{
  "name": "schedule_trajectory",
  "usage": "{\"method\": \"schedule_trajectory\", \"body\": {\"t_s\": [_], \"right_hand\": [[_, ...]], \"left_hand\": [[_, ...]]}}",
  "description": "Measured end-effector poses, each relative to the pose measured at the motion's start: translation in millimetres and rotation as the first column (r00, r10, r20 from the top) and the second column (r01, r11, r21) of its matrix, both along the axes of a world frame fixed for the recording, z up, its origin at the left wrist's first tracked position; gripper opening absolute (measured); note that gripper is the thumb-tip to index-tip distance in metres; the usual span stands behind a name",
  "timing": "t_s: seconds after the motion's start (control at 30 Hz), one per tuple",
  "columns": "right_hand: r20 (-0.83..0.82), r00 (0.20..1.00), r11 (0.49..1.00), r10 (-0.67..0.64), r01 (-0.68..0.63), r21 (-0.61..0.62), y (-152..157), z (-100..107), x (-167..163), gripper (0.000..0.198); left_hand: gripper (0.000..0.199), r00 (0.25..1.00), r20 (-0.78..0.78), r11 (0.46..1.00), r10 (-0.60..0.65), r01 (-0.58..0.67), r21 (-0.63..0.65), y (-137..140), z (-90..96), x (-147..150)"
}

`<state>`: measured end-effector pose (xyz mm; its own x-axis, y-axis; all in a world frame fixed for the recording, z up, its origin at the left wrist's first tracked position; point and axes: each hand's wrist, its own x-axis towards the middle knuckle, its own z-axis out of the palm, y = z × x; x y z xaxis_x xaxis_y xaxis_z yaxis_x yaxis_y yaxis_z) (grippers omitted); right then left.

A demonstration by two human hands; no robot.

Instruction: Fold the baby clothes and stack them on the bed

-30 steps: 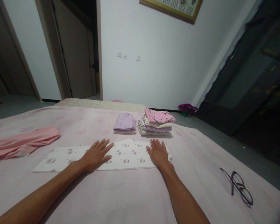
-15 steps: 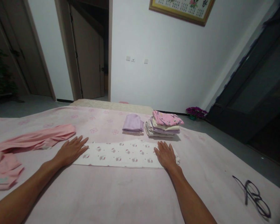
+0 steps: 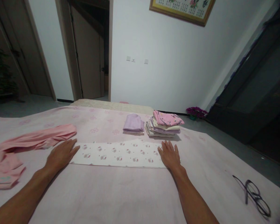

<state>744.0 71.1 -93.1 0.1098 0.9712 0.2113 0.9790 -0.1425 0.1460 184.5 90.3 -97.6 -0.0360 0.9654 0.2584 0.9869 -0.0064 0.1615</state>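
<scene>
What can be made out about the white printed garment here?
The white printed garment looks like soft cloth with small, repeating reddish and greyish figures. It lies flat as a long strip, apparently folded lengthwise, running crosswise on the pale pink sheet, nearer the person than the lilac folded cloth. The left hand and right hand seem to rest at its two ends, partly hiding them.

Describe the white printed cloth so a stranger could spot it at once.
On the pale pink sheet, find the small purple-topped stack. Nearer the camera, the white cloth lies long and flat, left hand at one end, right hand at the other. Its scattered figures on white set it apart from the pink garment.
</scene>
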Motion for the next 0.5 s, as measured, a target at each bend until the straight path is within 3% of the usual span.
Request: {"method": "schedule_trajectory", "body": {"t_s": [0.13,0.23,0.37,0.5], "right_hand": [[0.040,0.999,0.991,0.030,-0.035,0.127,-3.0,3.4,-4.5,0.059],[0.064,0.993,0.972,0.097,-0.109,0.208,-3.7,5.0,-7.4,0.054],[0.051,0.985,0.967,0.164,-0.170,0.188,-3.0,2.6,-9.8,0.052],[0.012,0.989,0.979,0.147,-0.147,0.145,-2.4,-0.3,-10.0,0.051]], "left_hand": [[0.067,0.980,-0.067,0.982,0.186,-0.188,-0.014,-12.7,13.7,-0.5],[0.065,0.970,-0.045,0.970,0.240,-0.242,-0.038,-17.3,20.7,-0.7],[0.064,0.964,-0.023,0.957,0.264,-0.265,-0.118,-17.8,25.3,-1.9],[0.061,0.963,-0.039,0.941,0.266,-0.268,-0.207,-19.5,31.6,0.0]]}}
